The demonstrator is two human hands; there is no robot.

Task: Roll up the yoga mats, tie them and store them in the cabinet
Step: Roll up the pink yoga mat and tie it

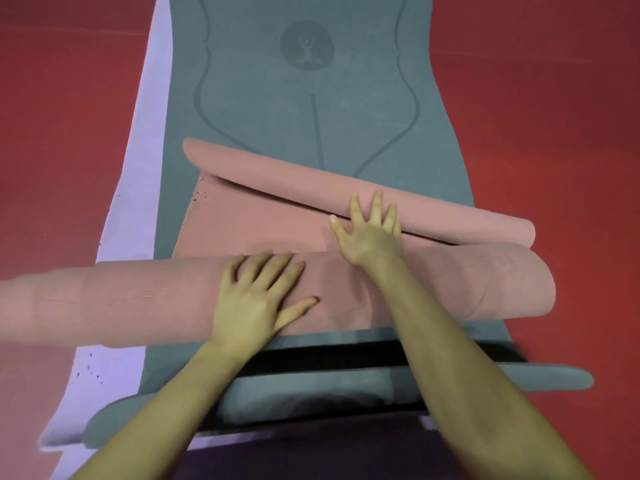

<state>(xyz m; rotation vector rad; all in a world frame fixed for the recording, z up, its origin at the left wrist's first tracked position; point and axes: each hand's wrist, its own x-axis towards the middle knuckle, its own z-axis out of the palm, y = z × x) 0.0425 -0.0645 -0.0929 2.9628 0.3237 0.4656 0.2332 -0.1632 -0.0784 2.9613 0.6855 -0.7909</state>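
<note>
Now we're looking straight down at a pink yoga mat lying crosswise on a grey-green yoga mat, and it's curled from both ends. Nearest us sits the fat pink roll, running left to right, its left end blurring off toward the frame edge. Beyond it, a thinner pink roll lies at a slant, with a flat stretch of pink between the two.

Left hand is down flat on top of the fat roll, fingers spread, thumb out to the right, pressing rather than gripping. Right hand reaches over that roll, palm on the flat stretch, fingers fanned wide with the fingertips up against the thinner roll. Neither hand is curled round anything.

The grey-green mat stretches away from us, printed with curved guide lines and a round figure emblem. Its near end is rolled too, just below the forearms, with a black strap lying across it. Under all this, a lavender mat peeks out along the left side, on the red floor.
</note>
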